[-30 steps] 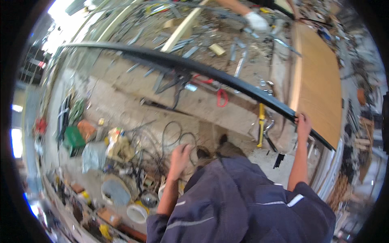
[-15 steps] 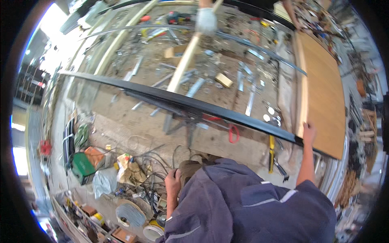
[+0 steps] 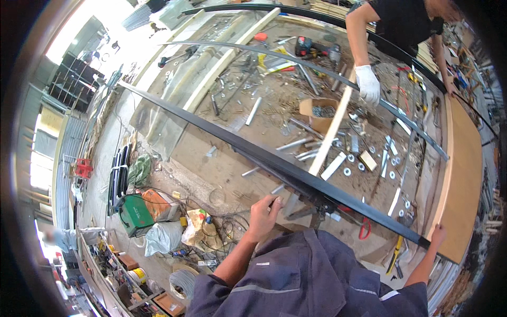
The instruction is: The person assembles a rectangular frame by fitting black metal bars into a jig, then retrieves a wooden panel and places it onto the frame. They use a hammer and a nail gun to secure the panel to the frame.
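My right hand [image 3: 438,236] grips the near end of a light-brown wood panel [image 3: 463,182], fingers closed over its pale edge. Close by, a long black metal bar [image 3: 296,171] ends against the panel's near corner. My left hand [image 3: 264,217] is raised in front of my body, just on the near side of the bar and apart from it. Its fingers are curled with the thumb against them; whether they hold anything is hidden. Across the frame, a co-worker's white-gloved hand [image 3: 368,85] hangs over a thin metal strip [image 3: 311,67] and a pale wooden batten [image 3: 332,132].
Inside the frame lie a cardboard box [image 3: 317,113] of small parts, a cordless drill [image 3: 309,47], washers and metal pieces. A green case [image 3: 136,215], bags and cables cover the floor at left. A yellow-handled tool [image 3: 394,254] lies below the bar. The co-worker's other hand [image 3: 452,89] is at the panel's far end.
My view has swung, so the frame sits further right and lower. My left hand has risen from beside my leg toward the black bar. My right hand stays on the panel.
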The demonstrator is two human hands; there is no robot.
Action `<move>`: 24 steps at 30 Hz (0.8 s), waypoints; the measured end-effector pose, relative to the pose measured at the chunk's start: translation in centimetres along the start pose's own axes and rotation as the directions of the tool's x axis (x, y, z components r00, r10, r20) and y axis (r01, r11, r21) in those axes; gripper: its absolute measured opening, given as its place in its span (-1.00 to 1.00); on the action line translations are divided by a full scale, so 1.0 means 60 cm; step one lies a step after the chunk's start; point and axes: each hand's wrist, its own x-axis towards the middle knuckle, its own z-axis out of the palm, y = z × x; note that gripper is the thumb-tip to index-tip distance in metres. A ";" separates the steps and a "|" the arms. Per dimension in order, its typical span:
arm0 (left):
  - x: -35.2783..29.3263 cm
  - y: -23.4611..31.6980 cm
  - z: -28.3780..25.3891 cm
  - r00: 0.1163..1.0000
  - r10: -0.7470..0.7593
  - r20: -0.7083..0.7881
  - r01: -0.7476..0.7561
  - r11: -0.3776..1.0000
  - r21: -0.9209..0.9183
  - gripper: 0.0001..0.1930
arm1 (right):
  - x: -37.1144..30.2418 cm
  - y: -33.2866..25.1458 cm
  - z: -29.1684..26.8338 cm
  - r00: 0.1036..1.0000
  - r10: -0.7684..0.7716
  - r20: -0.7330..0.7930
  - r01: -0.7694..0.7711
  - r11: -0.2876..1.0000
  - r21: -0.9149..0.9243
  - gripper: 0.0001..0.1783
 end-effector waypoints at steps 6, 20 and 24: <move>0.106 -0.048 -0.066 0.999 0.044 -0.014 -0.043 0.999 0.033 -0.83 | 0.038 0.059 0.029 0.999 -0.022 -0.031 0.022 1.000 0.003 -0.49; -0.182 -0.332 -0.013 0.786 -0.604 -0.131 0.611 0.791 0.018 -0.66 | 0.072 0.054 0.014 0.990 -0.084 0.113 0.089 0.995 -0.041 -0.37; -0.375 -0.416 -0.004 0.635 -0.706 -0.313 0.759 0.646 0.084 -0.66 | 0.079 0.061 0.009 0.975 -0.014 0.223 -0.003 0.997 0.077 -0.38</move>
